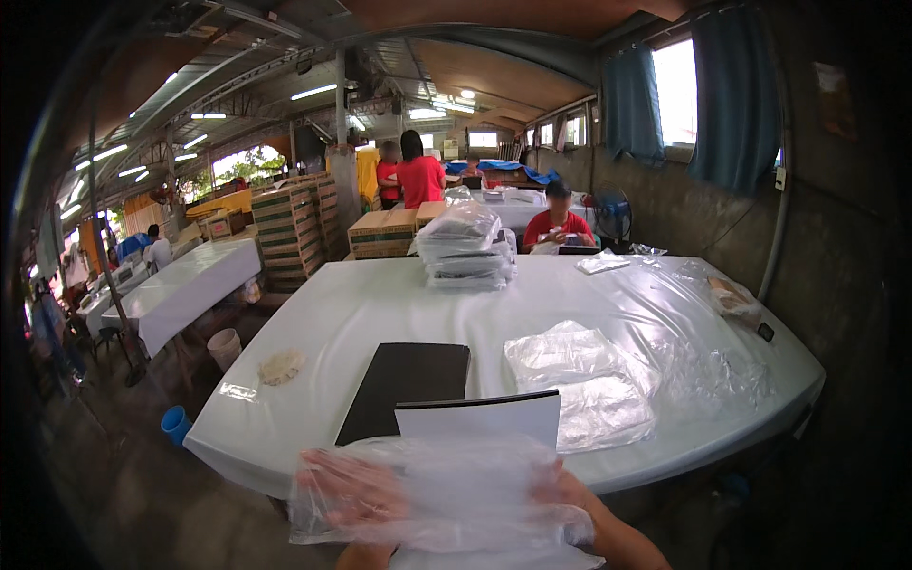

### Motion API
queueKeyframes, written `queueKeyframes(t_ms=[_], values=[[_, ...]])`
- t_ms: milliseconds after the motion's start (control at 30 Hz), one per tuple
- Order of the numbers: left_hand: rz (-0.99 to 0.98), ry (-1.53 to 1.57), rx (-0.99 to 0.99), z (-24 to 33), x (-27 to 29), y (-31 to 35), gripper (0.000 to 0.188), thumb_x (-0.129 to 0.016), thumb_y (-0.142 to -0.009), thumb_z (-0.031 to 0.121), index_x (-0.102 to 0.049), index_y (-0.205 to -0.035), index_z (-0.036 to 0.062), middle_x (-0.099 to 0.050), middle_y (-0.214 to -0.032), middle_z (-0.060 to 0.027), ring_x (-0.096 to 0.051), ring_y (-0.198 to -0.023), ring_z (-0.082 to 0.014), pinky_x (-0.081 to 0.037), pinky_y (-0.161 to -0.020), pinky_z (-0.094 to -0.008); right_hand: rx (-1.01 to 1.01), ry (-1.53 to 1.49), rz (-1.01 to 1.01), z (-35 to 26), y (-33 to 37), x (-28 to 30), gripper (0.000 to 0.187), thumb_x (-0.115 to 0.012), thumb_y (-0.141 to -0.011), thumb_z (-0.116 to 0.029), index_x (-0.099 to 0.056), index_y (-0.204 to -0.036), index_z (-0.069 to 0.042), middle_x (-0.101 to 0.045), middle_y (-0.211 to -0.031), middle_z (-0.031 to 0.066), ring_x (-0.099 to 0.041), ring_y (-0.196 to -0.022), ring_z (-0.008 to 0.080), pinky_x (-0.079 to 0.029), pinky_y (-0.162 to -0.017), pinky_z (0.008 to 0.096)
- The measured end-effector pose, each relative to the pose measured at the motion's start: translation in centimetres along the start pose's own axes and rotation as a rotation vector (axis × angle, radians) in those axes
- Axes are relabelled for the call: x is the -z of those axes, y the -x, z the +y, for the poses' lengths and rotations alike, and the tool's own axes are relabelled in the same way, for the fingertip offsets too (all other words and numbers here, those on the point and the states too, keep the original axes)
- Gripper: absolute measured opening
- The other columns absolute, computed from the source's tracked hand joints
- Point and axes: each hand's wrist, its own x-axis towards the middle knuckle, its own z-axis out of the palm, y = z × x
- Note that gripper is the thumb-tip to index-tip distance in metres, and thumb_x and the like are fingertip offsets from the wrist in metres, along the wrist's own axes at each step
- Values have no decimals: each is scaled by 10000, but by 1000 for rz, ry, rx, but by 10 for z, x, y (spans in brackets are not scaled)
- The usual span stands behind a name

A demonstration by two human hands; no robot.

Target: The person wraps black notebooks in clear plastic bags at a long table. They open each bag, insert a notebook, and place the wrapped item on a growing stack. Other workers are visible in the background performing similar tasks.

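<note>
Fingers (pixel 347 489) of the left hand lie spread inside the clear plastic bag (pixel 437 494), while the right hand (pixel 567 491) pinches its edge shut. A white-faced flat board (pixel 480 416) stands just beyond them. Judging by this, bagging is underway; sliding it in calls for holding the mouth wide. Both forearms rise from below; beyond lie a black sheet (pixel 407 389) and loose bags (pixel 579 380) on the tabletop (pixel 323 313).
</note>
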Motion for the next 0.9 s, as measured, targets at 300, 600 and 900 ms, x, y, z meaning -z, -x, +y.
queueKeyframes(t_ms=[300,600,900], values=[[632,-932,380,-8,42,33,323,-574,-774,-28,-613,-1094,-36,-677,-941,-127,-643,-811,-157,-508,-751,-281,228,-159,483,-118,18,-33,309,-681,-709,47,-568,-991,-14,-584,-834,20,-564,-732,113,-467,-656,253],[1013,-1995,-229,-40,49,-9,564,-505,-732,-141,-519,-1258,62,-609,-1163,-121,-633,-982,-167,-479,-772,-238,249,1330,993,-125,-24,-44,749,-568,-624,151,-456,-1310,-130,-564,-881,198,-560,-769,391,-481,-682,389],[920,-1348,-117,10,48,-13,522,-486,-754,-127,-499,-1261,-9,-555,-1235,-160,-599,-1034,-195,-460,-842,-261,-15,679,658,-176,11,-71,168,-649,-695,33,-651,-862,10,-559,-781,18,-510,-697,65,-367,-581,183]])
